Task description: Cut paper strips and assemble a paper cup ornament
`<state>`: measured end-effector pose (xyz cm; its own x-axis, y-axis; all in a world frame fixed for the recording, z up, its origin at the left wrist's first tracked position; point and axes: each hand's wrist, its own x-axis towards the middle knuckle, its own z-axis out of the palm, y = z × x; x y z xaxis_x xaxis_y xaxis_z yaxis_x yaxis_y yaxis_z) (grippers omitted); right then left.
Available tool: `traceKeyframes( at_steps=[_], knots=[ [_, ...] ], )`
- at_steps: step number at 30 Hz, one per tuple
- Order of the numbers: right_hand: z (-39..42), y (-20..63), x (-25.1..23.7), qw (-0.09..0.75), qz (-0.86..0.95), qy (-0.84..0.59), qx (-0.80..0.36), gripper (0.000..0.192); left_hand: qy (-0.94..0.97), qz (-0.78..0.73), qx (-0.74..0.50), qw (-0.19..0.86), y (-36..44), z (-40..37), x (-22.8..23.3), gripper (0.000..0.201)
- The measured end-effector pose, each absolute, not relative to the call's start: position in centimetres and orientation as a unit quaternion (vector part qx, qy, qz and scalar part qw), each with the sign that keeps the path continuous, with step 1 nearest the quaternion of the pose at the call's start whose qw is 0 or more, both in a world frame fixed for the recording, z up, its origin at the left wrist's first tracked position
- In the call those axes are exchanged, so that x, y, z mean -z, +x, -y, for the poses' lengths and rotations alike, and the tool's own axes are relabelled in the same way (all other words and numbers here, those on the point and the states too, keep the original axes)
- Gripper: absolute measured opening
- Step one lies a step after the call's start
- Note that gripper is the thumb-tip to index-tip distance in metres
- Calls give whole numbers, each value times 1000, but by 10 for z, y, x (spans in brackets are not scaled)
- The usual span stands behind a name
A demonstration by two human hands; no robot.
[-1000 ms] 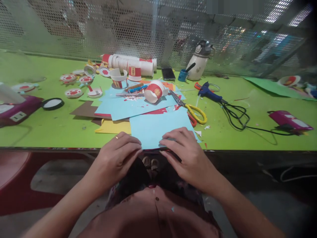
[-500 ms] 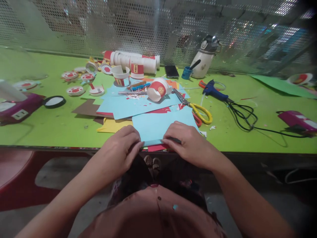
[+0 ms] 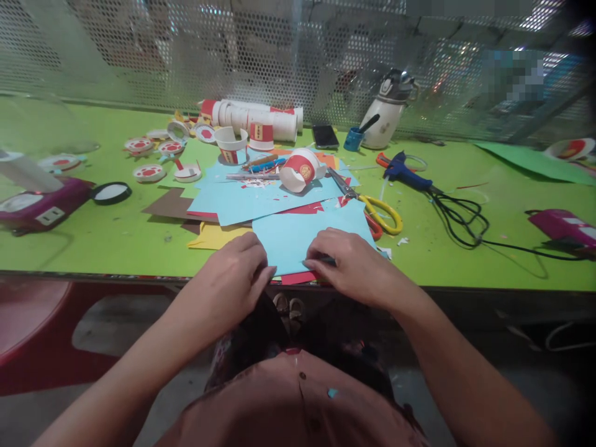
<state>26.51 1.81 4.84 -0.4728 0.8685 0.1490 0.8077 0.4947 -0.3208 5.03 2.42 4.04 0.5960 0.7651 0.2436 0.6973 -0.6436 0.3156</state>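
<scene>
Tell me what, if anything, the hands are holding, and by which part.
The left hand and right hand touch the near edge of the nearest blue sheet; whether they pinch or press it cannot be told.

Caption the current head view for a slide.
Left hand and right hand at the near edge of a light-blue sheet, a tipped paper cup lying beyond it.

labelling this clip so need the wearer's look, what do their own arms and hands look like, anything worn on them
The left hand and right hand are ungloved. The left forearm and right forearm are bare, with no sleeve, watch or bracelet showing. A dusty-pink button-front shirt covers the torso.
</scene>
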Motion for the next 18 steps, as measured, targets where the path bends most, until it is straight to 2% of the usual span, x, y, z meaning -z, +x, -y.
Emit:
traceKeyframes(
  at_steps=[10, 18],
  knots=[
    [-14, 265, -44, 181, 838, -500, -120, 7, 879, -435, -182, 79, 48, -21, -38, 8],
    [-18, 268, -43, 196, 831, -498, -151, 7, 875, -413, -226, 117, 43, -21, -31, 11]
  ],
)
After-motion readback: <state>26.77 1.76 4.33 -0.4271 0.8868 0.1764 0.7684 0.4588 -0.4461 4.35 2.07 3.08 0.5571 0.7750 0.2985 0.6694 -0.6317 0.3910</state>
